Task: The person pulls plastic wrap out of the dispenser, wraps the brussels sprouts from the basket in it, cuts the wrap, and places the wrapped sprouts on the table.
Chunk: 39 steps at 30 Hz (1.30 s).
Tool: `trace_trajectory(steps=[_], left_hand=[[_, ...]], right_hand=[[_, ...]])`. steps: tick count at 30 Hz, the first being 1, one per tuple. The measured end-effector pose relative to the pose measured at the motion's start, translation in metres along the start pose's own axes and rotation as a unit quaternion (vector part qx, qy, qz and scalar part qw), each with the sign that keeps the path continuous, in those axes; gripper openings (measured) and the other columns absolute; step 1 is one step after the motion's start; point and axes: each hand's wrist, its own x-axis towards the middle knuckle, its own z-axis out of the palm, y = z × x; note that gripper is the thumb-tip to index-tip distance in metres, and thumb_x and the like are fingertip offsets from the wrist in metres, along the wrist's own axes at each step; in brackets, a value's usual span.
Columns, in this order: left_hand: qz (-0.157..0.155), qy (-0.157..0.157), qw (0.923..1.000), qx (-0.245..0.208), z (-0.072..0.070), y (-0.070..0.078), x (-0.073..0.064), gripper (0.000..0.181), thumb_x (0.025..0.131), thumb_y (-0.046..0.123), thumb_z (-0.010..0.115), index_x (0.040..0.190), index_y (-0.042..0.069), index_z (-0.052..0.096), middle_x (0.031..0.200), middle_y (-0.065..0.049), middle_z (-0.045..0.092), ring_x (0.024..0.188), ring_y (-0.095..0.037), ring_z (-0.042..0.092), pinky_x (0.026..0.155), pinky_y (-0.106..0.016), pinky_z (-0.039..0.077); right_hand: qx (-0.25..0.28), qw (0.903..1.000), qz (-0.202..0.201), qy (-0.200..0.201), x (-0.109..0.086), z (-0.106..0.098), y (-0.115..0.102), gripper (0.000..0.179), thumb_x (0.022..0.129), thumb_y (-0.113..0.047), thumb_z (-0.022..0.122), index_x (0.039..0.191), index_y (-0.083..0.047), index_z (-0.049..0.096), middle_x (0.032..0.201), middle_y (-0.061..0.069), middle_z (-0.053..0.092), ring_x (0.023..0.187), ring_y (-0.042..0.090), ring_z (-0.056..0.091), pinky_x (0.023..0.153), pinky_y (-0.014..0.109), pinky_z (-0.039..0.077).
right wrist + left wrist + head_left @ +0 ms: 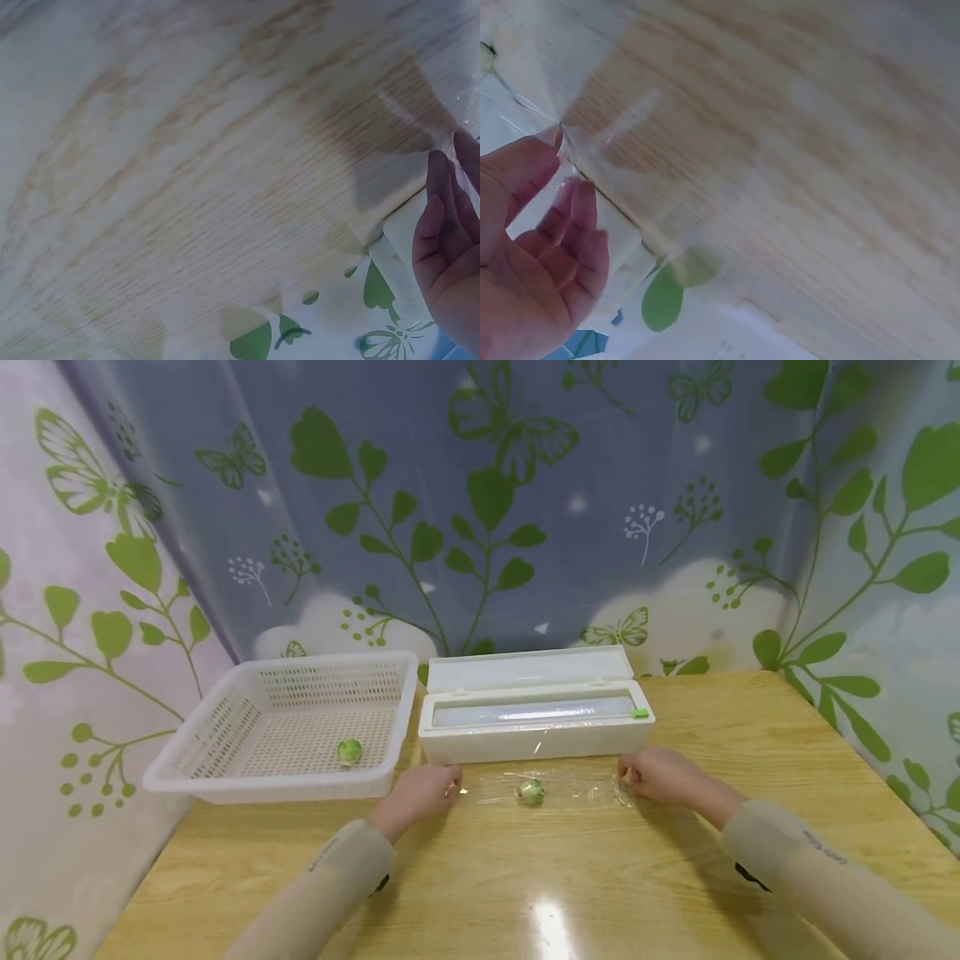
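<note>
A sheet of clear plastic wrap (pixel 573 791) stretches across the table in front of the white wrap box, with a small green Brussels sprout (pixel 532 792) at its middle. At the sheet's left end my left hand (pixel 422 789) pinches the film; in the left wrist view thumb and fingertips (pixel 555 142) meet at its gathered edge. My right hand (pixel 660 775) pinches the right end, near the box's front right corner. The wrap box (pixel 536 743) has its lid (pixel 528 669) raised, a roll of film (pixel 534 711) inside and a bright green slider (pixel 639 713) at its right.
On the left stands a white perforated basket (pixel 277 789) with another sprout (pixel 348 752) in it. Patterned curtains (pixel 495 568) hang behind the wooden table (pixel 480 885) and along both sides. The box sits close to the back curtain.
</note>
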Motion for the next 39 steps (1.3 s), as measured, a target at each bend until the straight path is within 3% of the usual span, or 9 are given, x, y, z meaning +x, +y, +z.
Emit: trace_trajectory(steps=[7,10,16,20,25,29,32,39], left_hand=[[0.004,0.013,0.9998,-0.013,0.003,-0.004,-0.006,0.015,0.075,0.014,0.066,0.088,0.013,0.058,0.085,-0.003,0.046,0.066,-0.015,0.048,0.053,-0.028,0.043],[0.009,0.008,0.9996,-0.027,0.002,-0.005,-0.009,0.014,0.076,0.015,0.065,0.089,0.011,0.059,0.086,-0.005,0.044,0.067,-0.016,0.048,0.054,-0.029,0.044],[0.011,0.015,0.9942,-0.106,-0.004,-0.002,-0.015,0.025,0.079,0.012,0.061,0.103,0.003,0.058,0.090,-0.008,0.052,0.076,-0.020,0.053,0.064,-0.032,0.046],[0.035,0.017,0.9892,-0.141,-0.011,0.001,-0.018,0.034,0.077,0.010,0.062,0.109,0.000,0.054,0.090,-0.010,0.058,0.077,-0.021,0.055,0.065,-0.032,0.047],[0.063,-0.008,0.9951,-0.076,-0.008,0.000,-0.018,0.023,0.076,0.013,0.065,0.097,0.004,0.060,0.086,-0.005,0.059,0.077,-0.019,0.056,0.068,-0.033,0.047],[0.074,-0.024,0.9965,-0.031,-0.005,-0.002,-0.020,0.018,0.076,0.016,0.068,0.090,0.007,0.060,0.080,0.002,0.052,0.069,-0.014,0.050,0.062,-0.030,0.044],[0.087,-0.014,0.9959,-0.019,-0.003,-0.002,-0.020,0.008,0.078,0.011,0.064,0.080,0.009,0.056,0.073,0.004,0.047,0.063,-0.012,0.046,0.056,-0.027,0.042],[0.104,0.016,0.9944,0.000,0.002,-0.007,-0.017,0.017,0.080,0.005,0.058,0.067,0.012,0.049,0.068,0.003,0.042,0.059,-0.013,0.045,0.052,-0.026,0.040]], right_hand=[[-0.016,0.9998,-0.007,-0.005,-0.003,0.001,-0.001,0.016,0.073,-0.004,0.068,0.088,-0.005,0.064,0.067,-0.003,0.044,0.059,0.008,0.039,0.051,0.024,0.035],[-0.008,0.9995,-0.028,0.008,-0.006,0.001,0.001,0.016,0.072,-0.001,0.066,0.087,-0.003,0.066,0.069,-0.002,0.045,0.060,0.008,0.039,0.052,0.024,0.036],[0.042,0.9978,-0.047,0.022,-0.011,-0.004,0.001,0.016,0.071,0.004,0.059,0.087,0.002,0.061,0.070,-0.001,0.055,0.064,0.012,0.050,0.057,0.027,0.044],[0.027,0.9975,-0.061,0.021,-0.015,-0.007,-0.005,0.010,0.073,0.000,0.062,0.082,-0.003,0.059,0.073,-0.002,0.054,0.066,0.013,0.051,0.058,0.029,0.044],[0.006,0.9945,-0.105,-0.005,-0.013,-0.004,-0.012,0.004,0.075,-0.008,0.064,0.076,-0.008,0.060,0.073,-0.004,0.054,0.065,0.010,0.049,0.058,0.028,0.044],[-0.014,0.9915,-0.129,-0.011,-0.013,0.002,-0.014,0.008,0.072,-0.007,0.066,0.072,-0.010,0.059,0.069,-0.006,0.051,0.061,0.005,0.045,0.054,0.025,0.042],[-0.028,0.9891,-0.144,0.006,-0.014,0.006,-0.013,0.013,0.070,-0.002,0.067,0.069,-0.011,0.057,0.066,-0.006,0.049,0.058,0.004,0.043,0.052,0.024,0.041],[-0.049,0.9893,-0.135,0.029,-0.012,0.012,-0.011,0.019,0.073,0.005,0.062,0.066,-0.012,0.056,0.065,-0.007,0.048,0.059,0.007,0.048,0.052,0.024,0.043]])
